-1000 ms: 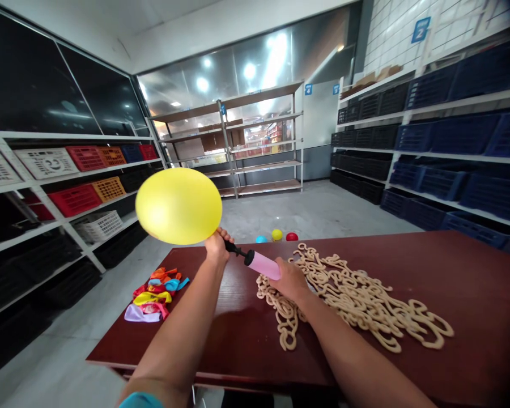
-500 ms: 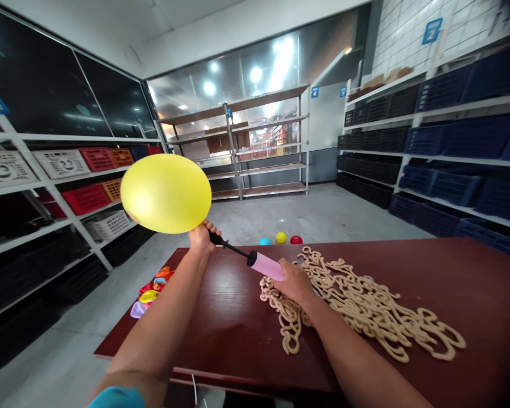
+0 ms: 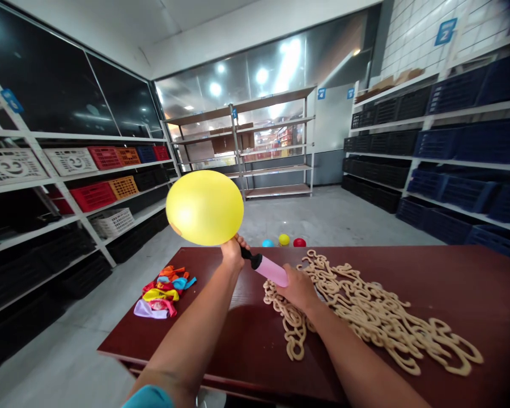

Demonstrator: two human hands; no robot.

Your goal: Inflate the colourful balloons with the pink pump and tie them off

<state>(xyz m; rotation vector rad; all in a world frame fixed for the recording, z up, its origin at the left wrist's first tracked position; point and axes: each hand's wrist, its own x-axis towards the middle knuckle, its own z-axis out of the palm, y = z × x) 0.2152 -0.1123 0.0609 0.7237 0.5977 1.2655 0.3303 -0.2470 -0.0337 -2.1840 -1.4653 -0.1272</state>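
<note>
A large inflated yellow balloon (image 3: 204, 207) sits at the black end of a pink hand balloon pump (image 3: 272, 272). My left hand (image 3: 233, 253) is closed around the balloon's neck and that black end; its fingers hide where the two meet. My right hand (image 3: 298, 288) grips the lower part of the pink barrel. The black end is close up against the barrel, with little rod showing. Beside my right hand and forearm spreads a pile of beige curly hook-shaped pieces (image 3: 365, 306).
Several deflated balloons (image 3: 161, 294) lie at the left of the dark red table (image 3: 442, 283). Beyond its far edge are a blue ball-like thing (image 3: 267, 243), a yellow one (image 3: 284, 239) and a red one (image 3: 299, 242). Shelves with crates (image 3: 92, 195) line the sides.
My left hand has moved right with the balloon, toward my right hand. The pump's black rod, long before, has slid into the barrel. The view has shifted slightly left.
</note>
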